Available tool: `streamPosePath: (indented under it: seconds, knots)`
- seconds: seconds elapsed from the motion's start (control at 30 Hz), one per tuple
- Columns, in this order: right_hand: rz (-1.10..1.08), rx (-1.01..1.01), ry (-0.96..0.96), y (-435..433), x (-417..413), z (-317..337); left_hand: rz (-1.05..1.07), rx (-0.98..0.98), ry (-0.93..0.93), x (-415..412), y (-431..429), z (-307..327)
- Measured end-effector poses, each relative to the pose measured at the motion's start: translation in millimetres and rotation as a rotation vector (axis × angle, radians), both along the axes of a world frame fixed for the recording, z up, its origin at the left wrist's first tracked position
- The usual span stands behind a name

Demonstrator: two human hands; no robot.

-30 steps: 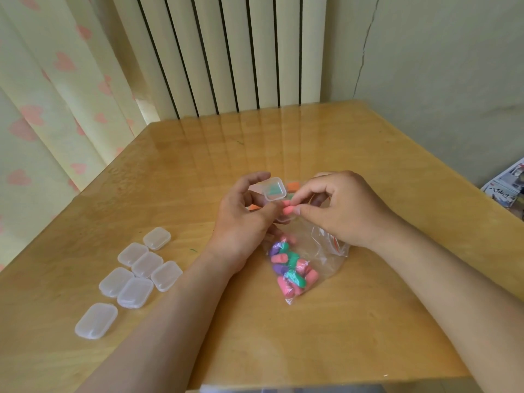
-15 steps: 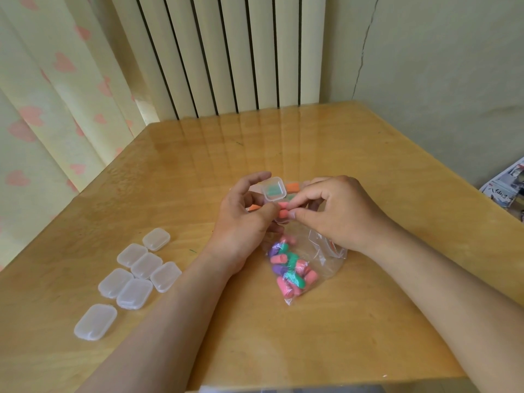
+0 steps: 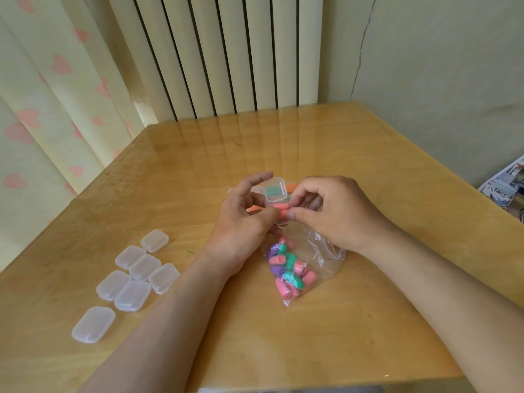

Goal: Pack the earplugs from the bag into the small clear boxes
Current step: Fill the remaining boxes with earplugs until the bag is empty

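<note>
Holding one open box (image 3: pixel 274 190), one pink earplug (image 3: pixel 281 207); seven closed boxes (image 3: pixel 145 267) aside.

The open box (image 3: pixel 274 191) in the fingers (image 3: pixel 304 191) is clear, smooth plastic. The pink earplug (image 3: pixel 280 207) pinched just below it looks like matt foam. Beneath the fingers, the bag (image 3: pixel 317 259) is thin, glossy, creased plastic film, and the earplugs (image 3: pixel 286 273) in it are matt too. Left of the fingers, the closed boxes (image 3: pixel 136 279) are cloudy, frosted plastic. The table (image 3: pixel 368 165) is glossy varnished wood. Beyond the fingers, the curtain (image 3: pixel 56 109) is matt cloth and the wall (image 3: pixel 439 80) is matt and cracked.
</note>
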State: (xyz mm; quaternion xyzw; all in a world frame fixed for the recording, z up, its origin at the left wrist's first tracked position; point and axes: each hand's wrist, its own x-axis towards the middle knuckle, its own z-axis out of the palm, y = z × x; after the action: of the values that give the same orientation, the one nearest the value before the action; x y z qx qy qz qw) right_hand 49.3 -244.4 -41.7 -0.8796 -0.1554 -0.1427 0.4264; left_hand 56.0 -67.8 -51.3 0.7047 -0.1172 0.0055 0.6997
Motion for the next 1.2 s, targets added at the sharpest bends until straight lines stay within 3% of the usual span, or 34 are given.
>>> streamPosePath:
  seconds: [0.4, 0.63, 0.77, 1.2]
  knots:
    - [0.042, -0.040, 0.031, -2, 1, -1, -0.020, 0.020, 0.006, 0, 2, -1]
    - [0.031, 0.058, 0.064, -1, -2, 4, -0.002, -0.005, 0.010, 0, 2, 2]
    - [0.108, -0.055, 0.162, -2, -7, 10, -0.018, -0.083, 0.063, 2, 3, 2]
    - [0.033, -0.034, 0.074, -4, -2, 6, -0.130, -0.128, 0.082, -2, 4, 4]
